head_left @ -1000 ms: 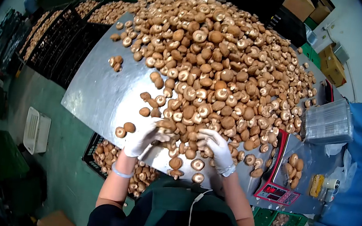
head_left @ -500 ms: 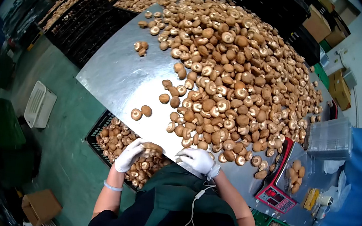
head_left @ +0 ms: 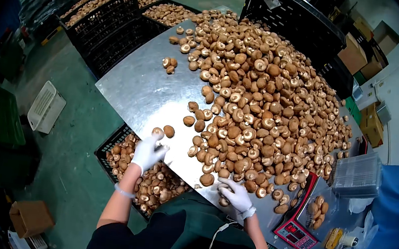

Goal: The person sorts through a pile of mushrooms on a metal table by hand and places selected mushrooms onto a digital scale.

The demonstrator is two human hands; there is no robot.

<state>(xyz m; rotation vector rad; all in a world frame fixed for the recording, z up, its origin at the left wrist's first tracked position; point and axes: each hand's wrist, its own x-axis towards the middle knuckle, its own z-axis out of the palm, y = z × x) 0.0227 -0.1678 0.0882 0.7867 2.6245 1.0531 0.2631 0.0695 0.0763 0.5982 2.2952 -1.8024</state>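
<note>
A large heap of brown mushrooms [head_left: 272, 103] covers much of the metal table [head_left: 141, 75]. My left hand [head_left: 148, 152], in a white glove, reaches over the table's front edge with its fingers apart, close to two loose mushrooms [head_left: 169, 131]. Below it, a black crate [head_left: 101, 155] full of mushrooms stands under the edge. My right hand [head_left: 235, 195], also gloved, is at the heap's near edge, its fingers curled over a mushroom [head_left: 223, 201]; whether it grips this is unclear. A single mushroom [head_left: 206, 179] lies left of that hand.
Right of the heap are a red scale [head_left: 296, 231] with mushrooms on it and clear plastic trays [head_left: 357, 175]. Black crates [head_left: 297, 19] stand behind the heap, and more [head_left: 105, 38] at the back left. A white basket [head_left: 47, 107] is on the floor.
My left hand let go of the mushrooms it held over the crate and moved up to the loose pair. My right hand moved right and down, to the heap's near edge. The view shifted.
</note>
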